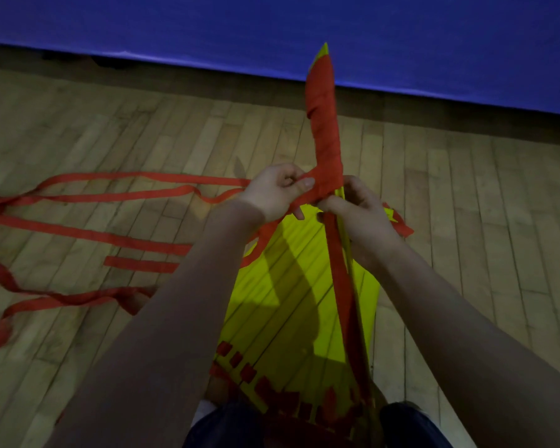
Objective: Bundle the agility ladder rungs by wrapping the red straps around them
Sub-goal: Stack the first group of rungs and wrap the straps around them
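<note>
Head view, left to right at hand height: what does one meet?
First the loose red straps → left hand, pinching a strap → red-wrapped rung bundle → right hand, gripping the bundle.

Dim, soft blur, hard shadows, bowed wide-angle edges

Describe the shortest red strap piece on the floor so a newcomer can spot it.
On the wooden floor below the blue mat, red straps spread out beside the person's left forearm. The shortest piece lies straight, just under the long wide one, running in behind that forearm. Unlike its neighbours, which trail to the picture's left edge, it stops short in a square-cut end.
</note>
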Action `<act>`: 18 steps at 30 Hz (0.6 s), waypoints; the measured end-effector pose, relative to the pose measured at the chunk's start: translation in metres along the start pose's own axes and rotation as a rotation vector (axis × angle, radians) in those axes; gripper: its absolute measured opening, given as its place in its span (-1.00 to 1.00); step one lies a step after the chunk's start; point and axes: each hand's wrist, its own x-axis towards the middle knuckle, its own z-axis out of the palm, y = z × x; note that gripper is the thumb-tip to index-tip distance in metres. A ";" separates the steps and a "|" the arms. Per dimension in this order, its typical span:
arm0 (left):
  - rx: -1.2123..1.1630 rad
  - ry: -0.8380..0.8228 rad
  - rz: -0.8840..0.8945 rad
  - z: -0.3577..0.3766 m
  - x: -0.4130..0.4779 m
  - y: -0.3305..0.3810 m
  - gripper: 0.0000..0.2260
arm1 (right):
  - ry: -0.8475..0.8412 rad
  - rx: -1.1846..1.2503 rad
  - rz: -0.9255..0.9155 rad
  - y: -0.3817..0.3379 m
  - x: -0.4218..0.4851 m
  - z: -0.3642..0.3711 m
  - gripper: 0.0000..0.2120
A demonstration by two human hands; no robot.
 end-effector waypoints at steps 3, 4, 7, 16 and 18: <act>0.001 0.094 0.012 0.000 0.000 0.000 -0.92 | -0.126 0.142 0.067 -0.007 -0.005 0.002 -0.81; -0.026 0.123 0.014 -0.001 0.000 0.001 -0.91 | -0.134 0.166 0.088 -0.009 -0.005 0.002 -0.83; -0.037 0.092 0.011 -0.004 0.002 0.003 -0.81 | -0.136 0.178 0.145 -0.011 -0.005 0.000 -0.88; -0.215 0.085 -0.127 -0.001 -0.001 0.011 -0.94 | -0.200 0.133 0.267 -0.006 0.003 -0.008 -0.46; -0.212 0.128 -0.168 0.000 -0.001 0.012 -0.95 | -0.210 0.089 0.296 -0.003 0.004 -0.009 -0.54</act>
